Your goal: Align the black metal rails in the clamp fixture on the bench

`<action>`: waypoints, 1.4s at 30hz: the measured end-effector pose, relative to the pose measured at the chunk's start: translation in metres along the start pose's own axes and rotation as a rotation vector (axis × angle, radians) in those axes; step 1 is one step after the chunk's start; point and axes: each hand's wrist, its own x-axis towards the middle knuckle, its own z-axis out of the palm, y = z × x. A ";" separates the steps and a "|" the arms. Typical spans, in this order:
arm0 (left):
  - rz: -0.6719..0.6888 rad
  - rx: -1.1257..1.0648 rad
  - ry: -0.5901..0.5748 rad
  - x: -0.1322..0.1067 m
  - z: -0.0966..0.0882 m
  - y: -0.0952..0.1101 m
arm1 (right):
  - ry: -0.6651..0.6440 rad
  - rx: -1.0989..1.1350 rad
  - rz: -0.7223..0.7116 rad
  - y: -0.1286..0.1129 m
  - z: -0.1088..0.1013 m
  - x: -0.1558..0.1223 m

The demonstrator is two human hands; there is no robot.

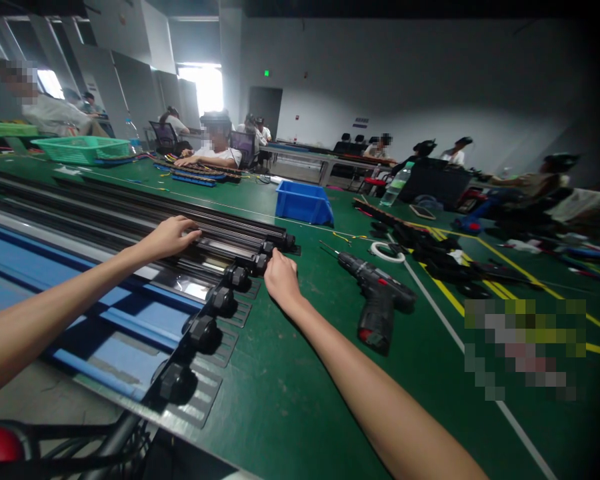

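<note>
Long dark metal-framed bars (105, 230) lie side by side on the left of the green table (290, 373), each with a black cable gland (203, 331) at its near end and a slotted flat bracket. My left hand (173, 237) rests over the bars at the middle, thumb and fingers apart. At the bar ends, my right hand (281, 277) is closed, its fingertips up against one of the far black glands (261, 264). What those fingers hold is hidden. To the right of that hand lies a black cordless drill (377, 290) with a long bit.
A blue bin (304, 203) stands behind the bars. Beyond the drill are a white cable coil (387, 252), dark harness parts (430, 253), a water bottle (397, 183) and a phone (423, 212). A green basket (83, 150) sits at the far left. Several people work at tables behind.
</note>
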 end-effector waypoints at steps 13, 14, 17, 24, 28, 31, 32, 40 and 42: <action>-0.012 0.042 0.004 0.004 0.009 -0.010 | -0.019 -0.035 0.012 -0.020 0.008 0.006; -0.019 0.050 0.001 0.004 0.010 -0.011 | -0.020 -0.036 0.010 -0.020 0.009 0.007; -0.051 0.069 -0.005 0.005 0.010 -0.015 | -0.019 -0.039 0.004 -0.023 0.010 0.007; -0.091 0.112 0.004 0.005 0.014 -0.022 | -0.002 -0.052 0.007 -0.030 0.013 0.008; -0.100 0.131 0.008 0.006 0.015 -0.025 | 0.006 -0.055 0.013 -0.032 0.015 0.008; -0.109 0.127 0.003 0.006 0.015 -0.025 | 0.008 -0.051 0.011 -0.033 0.015 0.009; -0.111 0.122 0.004 0.006 0.015 -0.025 | 0.008 -0.049 0.008 -0.033 0.015 0.009; -0.124 0.125 0.006 0.005 0.013 -0.026 | 0.018 -0.022 0.001 -0.035 0.014 0.009; -0.118 0.130 0.001 0.005 0.014 -0.026 | 0.018 -0.008 0.002 -0.034 0.014 0.010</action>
